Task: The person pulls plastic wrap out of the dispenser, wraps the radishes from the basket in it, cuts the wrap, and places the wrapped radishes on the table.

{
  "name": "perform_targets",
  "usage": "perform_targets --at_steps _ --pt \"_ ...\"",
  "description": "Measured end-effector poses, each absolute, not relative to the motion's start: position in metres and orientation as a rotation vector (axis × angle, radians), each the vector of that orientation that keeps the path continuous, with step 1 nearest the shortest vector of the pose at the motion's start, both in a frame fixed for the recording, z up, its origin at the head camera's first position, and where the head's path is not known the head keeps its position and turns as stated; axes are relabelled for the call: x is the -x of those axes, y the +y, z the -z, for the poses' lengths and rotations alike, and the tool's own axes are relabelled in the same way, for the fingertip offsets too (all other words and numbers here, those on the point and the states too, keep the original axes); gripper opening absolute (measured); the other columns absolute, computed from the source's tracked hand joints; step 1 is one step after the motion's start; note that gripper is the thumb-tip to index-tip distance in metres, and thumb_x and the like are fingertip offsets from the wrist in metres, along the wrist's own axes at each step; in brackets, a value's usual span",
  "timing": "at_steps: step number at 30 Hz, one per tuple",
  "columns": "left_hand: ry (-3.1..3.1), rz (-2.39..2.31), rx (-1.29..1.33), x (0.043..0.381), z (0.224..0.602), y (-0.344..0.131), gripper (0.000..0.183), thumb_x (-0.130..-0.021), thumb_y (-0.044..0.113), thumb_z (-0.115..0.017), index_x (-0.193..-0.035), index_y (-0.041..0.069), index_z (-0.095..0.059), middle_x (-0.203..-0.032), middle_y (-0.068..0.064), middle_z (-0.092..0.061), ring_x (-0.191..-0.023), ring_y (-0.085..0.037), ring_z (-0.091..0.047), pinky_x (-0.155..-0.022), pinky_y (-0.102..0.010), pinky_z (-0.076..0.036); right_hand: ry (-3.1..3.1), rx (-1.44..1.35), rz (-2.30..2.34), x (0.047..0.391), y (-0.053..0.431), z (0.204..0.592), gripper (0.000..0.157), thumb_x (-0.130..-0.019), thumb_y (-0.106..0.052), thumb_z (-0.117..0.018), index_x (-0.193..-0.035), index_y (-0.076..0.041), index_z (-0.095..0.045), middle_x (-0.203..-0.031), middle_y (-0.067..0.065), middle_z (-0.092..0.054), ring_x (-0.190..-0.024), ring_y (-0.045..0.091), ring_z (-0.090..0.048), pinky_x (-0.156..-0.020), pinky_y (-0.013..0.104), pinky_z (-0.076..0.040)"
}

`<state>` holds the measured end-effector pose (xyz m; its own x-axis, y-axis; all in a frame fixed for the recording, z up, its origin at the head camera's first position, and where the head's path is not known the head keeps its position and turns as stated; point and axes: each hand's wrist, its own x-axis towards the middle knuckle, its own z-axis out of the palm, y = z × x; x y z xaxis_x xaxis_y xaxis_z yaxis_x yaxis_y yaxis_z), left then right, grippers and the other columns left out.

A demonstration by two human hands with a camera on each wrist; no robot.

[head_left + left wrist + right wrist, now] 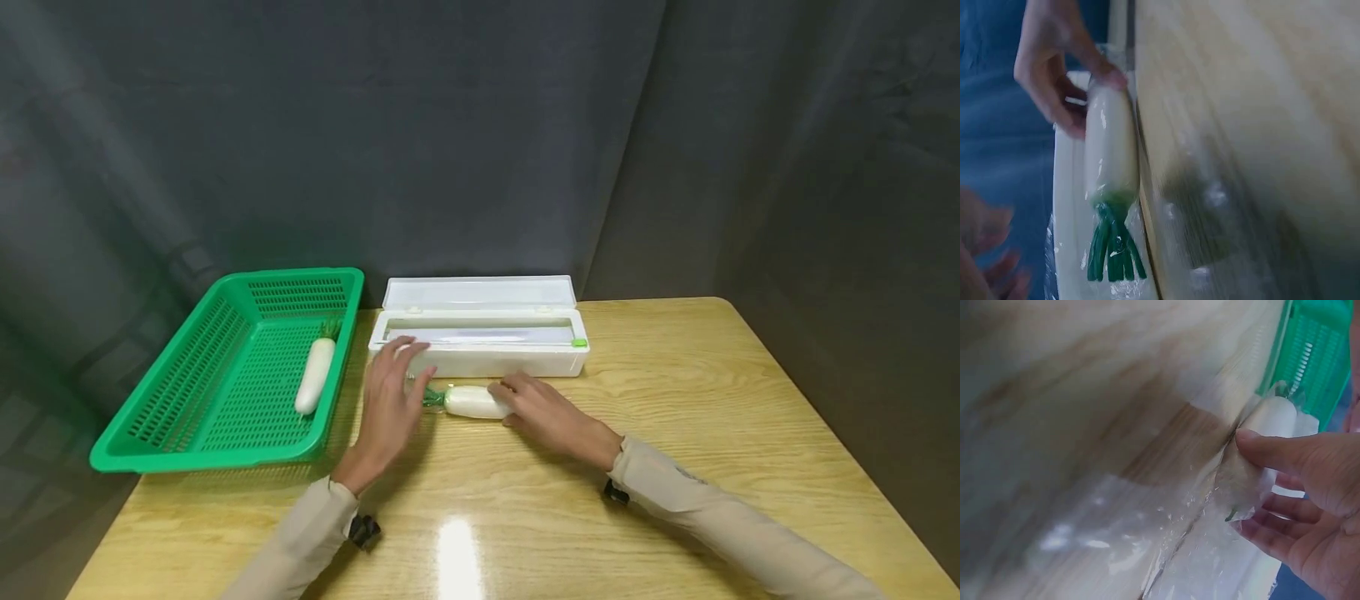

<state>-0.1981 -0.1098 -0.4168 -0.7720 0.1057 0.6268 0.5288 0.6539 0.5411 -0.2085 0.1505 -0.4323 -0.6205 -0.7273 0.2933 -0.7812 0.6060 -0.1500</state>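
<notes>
Head view: A white radish is being gripped by the right hand on the worktop, just in front of the film dispenser, whose lid is standing open. The left hand is being held near the leafy end, fingers spread. A second radish is lying in the green basket; whether it is being covered cannot be told.

Left wrist view: The body and green leaves are being enclosed by clear film; by judgement, wrapping is being largely achieved here.

Right wrist view: The radish is being pinched between thumb and fingers. Creased film is being shown around the root end; its final tucking, and the second radish, are apparently being left outstanding.
</notes>
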Motion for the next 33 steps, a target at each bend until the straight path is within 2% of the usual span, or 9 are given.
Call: perform_targets --at_steps 3,8,17,28,33 --pt "-2.428 0.876 0.738 0.189 0.420 -0.106 0.033 -0.090 0.009 -0.082 -0.121 0.002 -0.072 -0.122 -0.015 -0.070 -0.115 -0.034 -0.066 -0.099 -0.055 -0.052 -2.649 -1.255 -0.428 0.205 0.151 0.429 0.049 -0.091 -0.006 -0.080 -0.135 0.004 -0.061 -0.122 0.019 -0.065 -0.108 0.029 -0.065 -0.089 0.042 -0.059" --pt "-2.596 0.701 0.947 0.183 0.428 -0.106 0.045 -0.084 0.011 -0.088 -0.124 0.005 -0.070 -0.126 -0.013 -0.069 -0.117 -0.033 -0.066 -0.102 -0.052 -0.053 -2.658 -1.271 -0.450 0.203 0.153 0.424 0.047 -0.094 -0.009 -0.077 -0.136 0.006 -0.062 -0.127 0.020 -0.065 -0.113 0.031 -0.066 -0.094 0.043 -0.058" --pt "-2.592 0.555 1.080 0.190 0.432 -0.112 0.058 -0.078 0.012 -0.093 -0.129 0.006 -0.067 -0.127 -0.014 -0.067 -0.120 -0.034 -0.064 -0.101 -0.052 -0.052 -2.687 -1.319 -0.486 0.200 0.160 0.418 0.047 -0.097 -0.010 -0.074 -0.140 0.004 -0.060 -0.134 0.021 -0.063 -0.120 0.033 -0.064 -0.099 0.045 -0.056" --pt "-2.562 0.572 1.066 0.192 0.437 -0.107 0.047 -0.079 0.006 -0.090 -0.120 0.006 -0.067 -0.119 -0.010 -0.067 -0.110 -0.030 -0.065 -0.092 -0.044 -0.053 -2.703 -1.352 -0.513 0.200 0.164 0.416 0.045 -0.099 -0.011 -0.073 -0.140 0.002 -0.061 -0.132 0.017 -0.064 -0.119 0.029 -0.064 -0.098 0.042 -0.056" --pt "-2.582 0.560 1.055 0.189 0.436 -0.104 0.045 -0.082 0.006 -0.088 -0.122 0.006 -0.066 -0.120 -0.013 -0.067 -0.110 -0.032 -0.065 -0.094 -0.049 -0.054 -2.739 -1.360 -0.492 0.200 0.164 0.413 0.045 -0.100 -0.012 -0.071 -0.141 0.003 -0.060 -0.133 0.017 -0.065 -0.121 0.030 -0.063 -0.101 0.043 -0.055"
